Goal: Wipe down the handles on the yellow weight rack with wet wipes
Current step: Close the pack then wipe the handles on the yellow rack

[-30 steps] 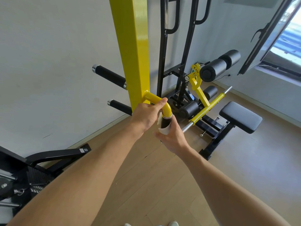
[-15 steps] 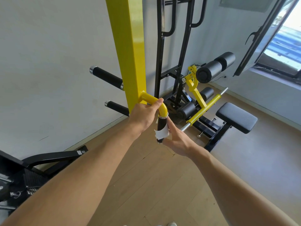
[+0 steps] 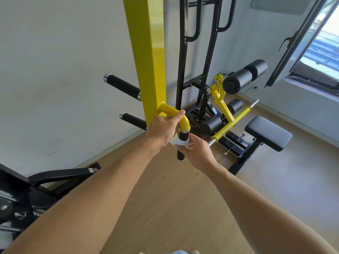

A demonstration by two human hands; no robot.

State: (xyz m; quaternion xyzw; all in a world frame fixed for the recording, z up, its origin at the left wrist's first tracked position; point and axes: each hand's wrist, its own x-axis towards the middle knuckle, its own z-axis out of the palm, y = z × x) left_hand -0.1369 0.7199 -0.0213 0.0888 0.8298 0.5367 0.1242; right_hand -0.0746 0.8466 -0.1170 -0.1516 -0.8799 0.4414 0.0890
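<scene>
A tall yellow rack post [image 3: 146,52] rises in the middle of the view. From it a yellow bent handle [image 3: 184,121] curves down into a black grip [image 3: 184,136]. My left hand [image 3: 163,129] is closed around the yellow bend just above the grip. My right hand [image 3: 197,151] wraps a white wet wipe [image 3: 180,143] around the middle of the black grip, whose lower end [image 3: 180,156] shows below the wipe. Two black-padded pegs [image 3: 122,87] [image 3: 134,120] stick out of the post toward the left wall.
A black frame [image 3: 183,52] stands behind the post. A bench with black seat pad [image 3: 268,132], yellow bar [image 3: 233,121] and foam rollers [image 3: 238,81] sits to the right. Dark equipment [image 3: 45,180] lies at lower left. An open window [image 3: 300,43] hangs at upper right. Wooden floor lies below.
My right hand with the wipe slid down the black grip and has come back up a little, uncovering the grip's bottom end. My left hand has stayed on the yellow bend.
</scene>
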